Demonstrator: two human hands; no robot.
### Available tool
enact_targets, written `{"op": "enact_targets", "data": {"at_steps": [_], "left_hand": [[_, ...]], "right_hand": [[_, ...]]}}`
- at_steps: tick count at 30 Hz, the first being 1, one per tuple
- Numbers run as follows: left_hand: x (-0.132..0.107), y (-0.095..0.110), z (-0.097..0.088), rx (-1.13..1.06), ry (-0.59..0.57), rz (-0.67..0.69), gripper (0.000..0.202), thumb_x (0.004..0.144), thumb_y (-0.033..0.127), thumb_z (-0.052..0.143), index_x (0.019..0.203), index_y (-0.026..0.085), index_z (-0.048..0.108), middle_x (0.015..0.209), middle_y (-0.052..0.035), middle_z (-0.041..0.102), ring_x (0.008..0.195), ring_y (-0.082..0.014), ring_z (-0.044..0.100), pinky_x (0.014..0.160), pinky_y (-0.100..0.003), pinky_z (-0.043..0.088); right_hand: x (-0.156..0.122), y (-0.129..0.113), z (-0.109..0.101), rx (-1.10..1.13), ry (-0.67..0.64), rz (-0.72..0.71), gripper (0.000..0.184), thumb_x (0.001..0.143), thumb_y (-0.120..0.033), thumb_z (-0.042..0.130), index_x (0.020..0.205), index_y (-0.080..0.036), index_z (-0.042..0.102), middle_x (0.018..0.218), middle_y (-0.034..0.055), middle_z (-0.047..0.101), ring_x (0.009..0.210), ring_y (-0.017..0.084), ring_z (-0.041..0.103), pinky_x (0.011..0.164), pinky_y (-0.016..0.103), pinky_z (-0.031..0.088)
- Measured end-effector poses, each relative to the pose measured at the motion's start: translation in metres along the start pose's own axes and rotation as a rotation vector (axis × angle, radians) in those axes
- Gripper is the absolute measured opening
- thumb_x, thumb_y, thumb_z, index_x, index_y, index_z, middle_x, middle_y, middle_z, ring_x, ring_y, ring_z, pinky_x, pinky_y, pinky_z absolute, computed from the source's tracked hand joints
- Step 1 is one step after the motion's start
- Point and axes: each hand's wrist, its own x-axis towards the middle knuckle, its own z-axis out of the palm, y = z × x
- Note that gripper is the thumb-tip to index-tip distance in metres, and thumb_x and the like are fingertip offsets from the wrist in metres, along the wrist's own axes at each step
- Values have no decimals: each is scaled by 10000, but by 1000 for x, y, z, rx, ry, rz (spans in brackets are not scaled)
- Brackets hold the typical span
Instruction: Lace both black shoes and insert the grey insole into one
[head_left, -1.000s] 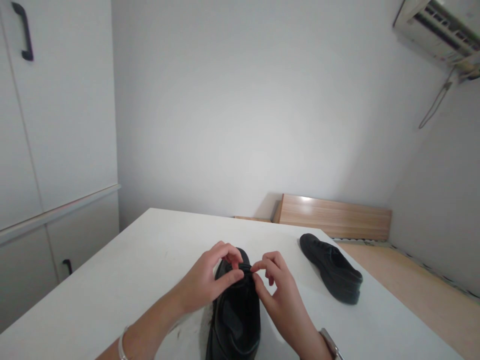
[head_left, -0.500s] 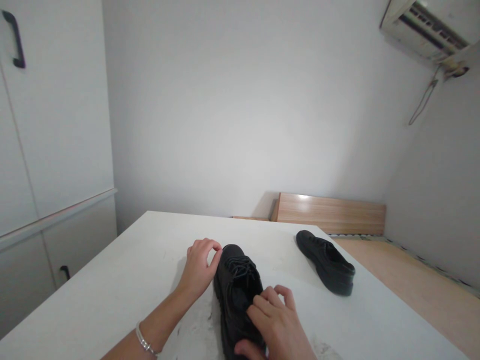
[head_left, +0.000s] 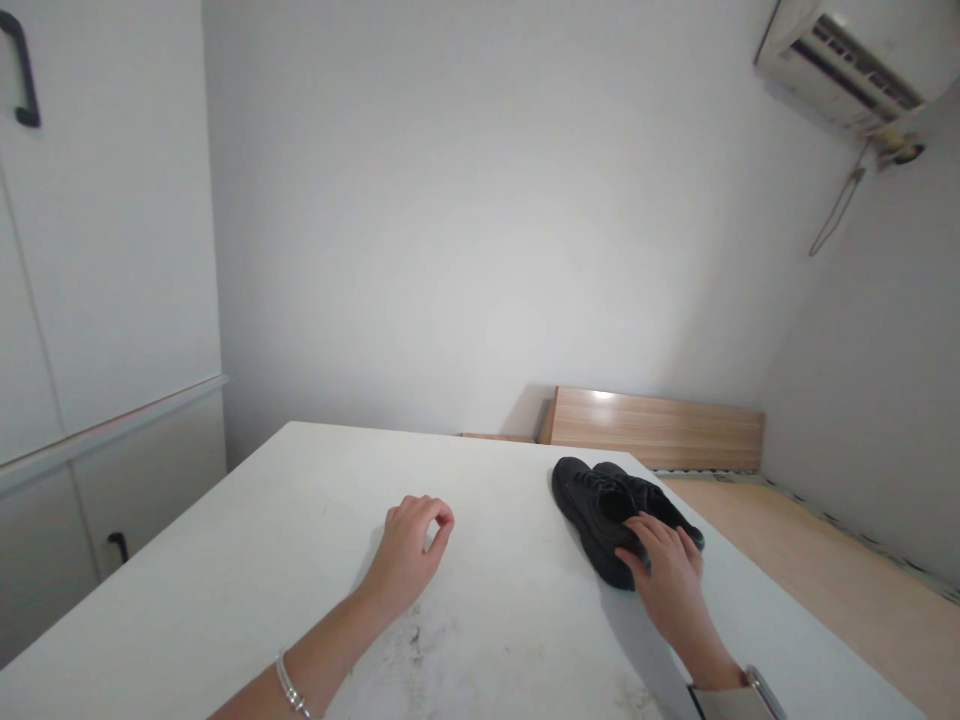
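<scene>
My right hand grips a black lace-up shoe by its heel, thumb on the outer side and fingers at the opening. This shoe is close beside a second black shoe, which it partly hides; both toes point toward the far edge. Whether the held shoe rests fully on the white table cannot be made out. My left hand is by itself over the left-middle of the tabletop. Its fingers are curled, thumb and forefinger closed into a ring with nothing inside. A silver bracelet circles the left wrist.
Dark smudges mark the near tabletop. Beyond the right edge lies a bed base with a wooden headboard. White cabinets stand at left, and an air conditioner hangs at upper right.
My right hand has carried the lace-up shoe from the near middle to the right, beside the other shoe. My left hand, formerly at its toe, is now apart from it.
</scene>
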Motion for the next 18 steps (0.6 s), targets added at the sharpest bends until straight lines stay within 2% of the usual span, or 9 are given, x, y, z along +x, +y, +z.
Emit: {"op": "enact_targets", "data": {"at_steps": [4,6,8,10,13,14,15,16,18], "left_hand": [[-6,-1,12,-35,-97,27,119,901,163,506,890,195,620,903,-39,663,928,-240,564,874,-411,388],[-10,1,17,-66,-163,53,129,900,149,506,921,196,624,917,-38,658,942,-232,562,880,-397,399],[-14,5,21,-105,-253,82,145,897,135,506,946,196,628,929,-39,653,954,-228,557,896,-391,402],[-18,10,23,-140,-346,113,162,892,126,513,971,198,635,944,-36,653,953,-222,553,919,-390,398],[-21,13,26,-165,-418,148,180,876,118,536,979,213,649,948,-23,652,941,-209,549,945,-382,388],[-21,13,27,-167,-428,145,181,870,119,544,974,218,654,949,-21,650,942,-208,548,942,-377,389],[-22,12,28,-168,-424,133,180,863,119,551,964,221,659,949,-21,647,946,-209,547,936,-372,392],[-22,11,30,-168,-416,116,177,855,119,558,953,222,663,942,-21,645,949,-211,548,929,-367,395],[-22,9,33,-168,-400,90,172,837,116,576,943,218,666,933,-22,646,953,-213,553,921,-362,401]], "right_hand": [[0,-4,6,-117,49,77,356,906,-207,390,1205,-165,579,1335,175,550,1283,374,490,1065,664,311],[6,-24,2,-122,52,67,415,909,-175,392,1293,-142,545,1447,194,443,1372,385,391,1108,666,268],[18,-49,-7,-61,5,37,395,912,-169,443,1285,-121,561,1448,204,446,1377,386,385,1134,650,253],[36,-77,-23,65,-212,-58,308,906,-160,526,1199,-152,622,1322,166,578,1268,344,518,1123,604,320],[72,-122,-65,338,-721,-328,360,876,-214,692,1230,-192,628,1228,87,662,1150,275,618,1048,469,463],[85,-136,-83,414,-839,-380,415,868,-248,725,1265,-193,613,1204,72,681,1111,256,643,999,411,507],[97,-149,-102,472,-877,-401,446,871,-279,735,1288,-195,600,1165,58,701,1051,238,670,952,370,534],[108,-159,-121,533,-820,-440,444,893,-307,716,1306,-213,586,1180,39,698,1050,219,668,955,342,529],[119,-169,-153,637,-538,-535,322,976,-367,590,1291,-299,582,1248,-4,660,1139,196,614,990,310,500]]}}
